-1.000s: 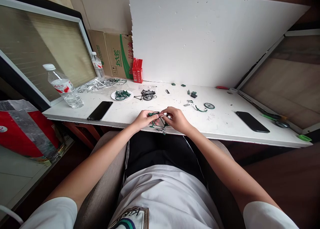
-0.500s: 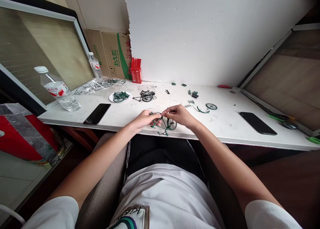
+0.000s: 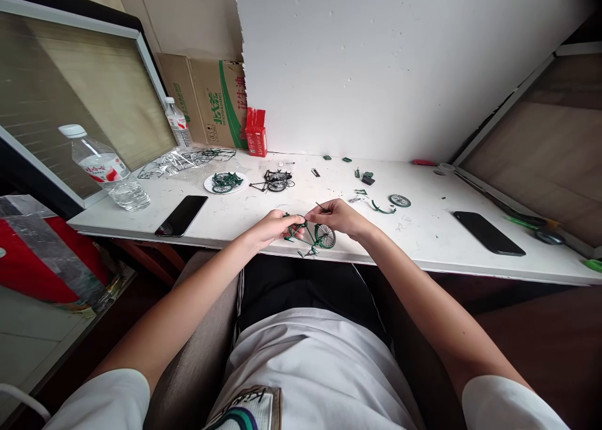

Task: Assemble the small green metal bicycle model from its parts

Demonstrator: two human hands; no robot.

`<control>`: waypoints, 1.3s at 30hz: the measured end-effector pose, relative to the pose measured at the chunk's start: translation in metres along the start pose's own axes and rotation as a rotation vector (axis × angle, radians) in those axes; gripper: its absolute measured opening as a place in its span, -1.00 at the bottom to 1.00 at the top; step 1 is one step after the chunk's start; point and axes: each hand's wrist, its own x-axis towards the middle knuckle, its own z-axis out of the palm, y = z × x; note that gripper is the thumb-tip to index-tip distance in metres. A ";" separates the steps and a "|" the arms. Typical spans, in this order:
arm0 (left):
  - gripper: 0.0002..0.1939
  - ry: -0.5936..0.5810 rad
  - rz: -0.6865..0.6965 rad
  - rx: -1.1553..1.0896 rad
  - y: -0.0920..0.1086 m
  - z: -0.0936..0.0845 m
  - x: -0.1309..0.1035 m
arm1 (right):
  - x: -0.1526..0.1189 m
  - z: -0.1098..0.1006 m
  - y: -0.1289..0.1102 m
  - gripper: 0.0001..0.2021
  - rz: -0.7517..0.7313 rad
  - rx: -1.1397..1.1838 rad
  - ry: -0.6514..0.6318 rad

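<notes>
While holding a miniature green bicycle [image 3: 310, 234] at the near edge of the white surface [image 3: 423, 242], have both hands close together, almost meeting over the top of the frame. With the left hand [image 3: 277, 225], clamp the end away from the spoked wheel [image 3: 325, 236], with the thumb in front and the other fingers curled behind. With the right hand [image 3: 339, 219], reach in from the other side, with thumb and forefinger pressed together at the top of the frame; cannot tell exactly what part sits between them. See a thin dark piece [image 3: 321, 205] jutting out behind that hand, too small to name. Find the pedals [image 3: 308, 252] lowest, nearest the lap; cannot tell whether resting on the edge or held just above.

Beyond the left hand, see a white plate [image 3: 207, 184] bearing green bicycle parts [image 3: 226, 182], with black bicycle parts [image 3: 278, 180] lying just right of it. Nearer the left forearm, find a smartphone [image 3: 181, 215] lying flat, dark screen up. Beyond the right hand, see a loose wheel [image 3: 399, 200] beside a curved green mudguard [image 3: 382, 208], with small green pieces [image 3: 368, 177] farther back. Well to the right, find a black phone [image 3: 489, 232]. Toward the back left, see a red carton [image 3: 256, 134] standing just beside a brown cardboard box [image 3: 214, 104].
</notes>
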 end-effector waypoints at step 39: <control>-0.74 0.026 0.035 -0.076 -0.005 -0.003 0.000 | -0.008 0.004 -0.003 -0.55 -0.471 -0.045 0.315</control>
